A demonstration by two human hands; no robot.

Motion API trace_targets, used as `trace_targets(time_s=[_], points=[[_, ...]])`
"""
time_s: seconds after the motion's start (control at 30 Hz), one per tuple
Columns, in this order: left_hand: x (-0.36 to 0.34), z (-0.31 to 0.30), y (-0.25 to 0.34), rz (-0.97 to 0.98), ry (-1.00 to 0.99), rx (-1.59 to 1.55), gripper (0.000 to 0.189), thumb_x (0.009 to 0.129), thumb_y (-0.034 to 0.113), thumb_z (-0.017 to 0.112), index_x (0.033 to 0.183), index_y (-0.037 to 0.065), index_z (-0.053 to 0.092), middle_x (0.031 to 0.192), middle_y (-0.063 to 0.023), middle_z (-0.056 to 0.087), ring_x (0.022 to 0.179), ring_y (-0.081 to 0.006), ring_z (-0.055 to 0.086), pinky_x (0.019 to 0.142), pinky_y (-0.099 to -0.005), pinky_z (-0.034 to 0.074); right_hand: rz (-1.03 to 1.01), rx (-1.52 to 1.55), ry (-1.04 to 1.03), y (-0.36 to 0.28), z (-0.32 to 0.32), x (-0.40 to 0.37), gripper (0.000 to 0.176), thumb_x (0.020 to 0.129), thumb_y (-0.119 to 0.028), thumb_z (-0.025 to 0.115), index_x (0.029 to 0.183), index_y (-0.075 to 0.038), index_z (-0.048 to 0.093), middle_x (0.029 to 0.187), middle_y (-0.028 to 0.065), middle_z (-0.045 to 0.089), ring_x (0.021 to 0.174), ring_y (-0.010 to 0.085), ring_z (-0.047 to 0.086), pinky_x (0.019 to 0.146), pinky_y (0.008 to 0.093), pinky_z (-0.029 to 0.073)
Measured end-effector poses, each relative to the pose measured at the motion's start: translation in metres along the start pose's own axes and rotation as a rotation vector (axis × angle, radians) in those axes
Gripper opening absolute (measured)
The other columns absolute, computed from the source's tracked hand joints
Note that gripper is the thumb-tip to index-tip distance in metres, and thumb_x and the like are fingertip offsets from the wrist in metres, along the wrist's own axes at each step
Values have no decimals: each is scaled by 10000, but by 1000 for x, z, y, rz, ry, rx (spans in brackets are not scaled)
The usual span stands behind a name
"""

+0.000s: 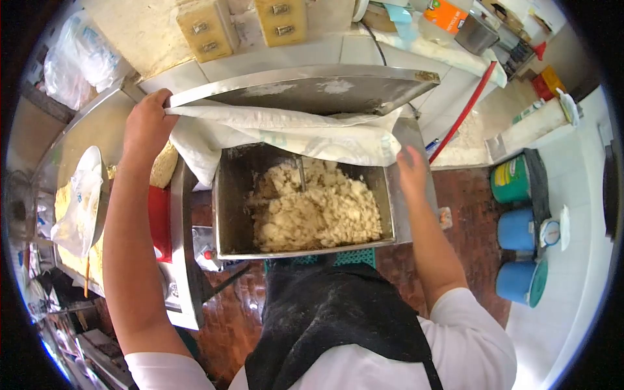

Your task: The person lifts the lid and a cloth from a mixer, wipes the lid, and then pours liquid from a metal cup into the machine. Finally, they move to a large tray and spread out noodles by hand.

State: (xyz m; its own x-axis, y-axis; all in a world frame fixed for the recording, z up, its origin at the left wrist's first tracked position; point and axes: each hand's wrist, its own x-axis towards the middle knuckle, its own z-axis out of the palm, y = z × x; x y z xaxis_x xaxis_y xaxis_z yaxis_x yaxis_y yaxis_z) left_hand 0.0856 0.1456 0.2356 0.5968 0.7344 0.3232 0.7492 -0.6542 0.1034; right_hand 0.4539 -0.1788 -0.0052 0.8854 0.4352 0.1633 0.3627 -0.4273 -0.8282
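A steel mixer bowl (221, 234) stands in front of me, with crumbly pale dough (325, 208) and part of a metal mixing arm (300, 174) inside. Behind it, the metal lid (305, 91) is tilted up. A white cloth (292, 130) hangs across the lid's lower part and the bowl's back edge. My left hand (147, 123) is closed at the lid's left corner, with the lid's edge and the cloth's left end at its fingers. At the cloth's right end, my right hand (412, 172) pinches the corner; its fingers are slightly blurred.
To the left is a floury worktop (107, 133) with a plastic-covered bowl (91, 188) and a red container (160, 221). Switch boxes (279, 19) are on the wall behind. A red bar (468, 110) slants at the right. Blue tubs (515, 229) stand on the tiled floor.
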Motion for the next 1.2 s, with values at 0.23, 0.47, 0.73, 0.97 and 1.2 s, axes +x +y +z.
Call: trace_targets(time_s=[0.23,0.47,0.73,0.97,1.2], points=[[1,2,-2,9,11,-71,261,760,94,648,1009,21,619,947,-216,641,956,-403,608,811,-459,479,68,51,100,50,-86,5,441,875,-278,698,1210,-3,619,1186,157,643,1133,270,581,986,368,431],[4,7,-9,18,-11,-68,288,745,72,662,1027,26,624,933,-213,646,931,-393,620,797,-451,483,95,-155,246,84,-171,-6,382,888,-242,677,1176,6,635,1144,137,659,1047,243,613,947,350,457],[1,2,-5,-9,3,-11,313,750,83,632,1058,28,627,960,-214,654,951,-401,618,814,-459,484,166,-238,263,96,-198,-27,375,882,-239,677,1167,4,640,1101,128,671,994,217,629,891,329,483],[0,3,-1,-6,26,-26,315,754,56,607,1064,5,612,965,-228,644,947,-402,624,819,-440,485,141,-233,278,90,-199,-25,355,883,-214,677,1144,24,642,1083,129,677,977,203,633,864,324,494],[1,3,-6,17,8,19,308,766,122,644,1060,38,619,980,-198,652,966,-401,612,812,-463,480,90,-264,262,101,-204,-23,342,885,-216,669,1129,24,652,1064,130,686,960,201,639,871,322,492]])
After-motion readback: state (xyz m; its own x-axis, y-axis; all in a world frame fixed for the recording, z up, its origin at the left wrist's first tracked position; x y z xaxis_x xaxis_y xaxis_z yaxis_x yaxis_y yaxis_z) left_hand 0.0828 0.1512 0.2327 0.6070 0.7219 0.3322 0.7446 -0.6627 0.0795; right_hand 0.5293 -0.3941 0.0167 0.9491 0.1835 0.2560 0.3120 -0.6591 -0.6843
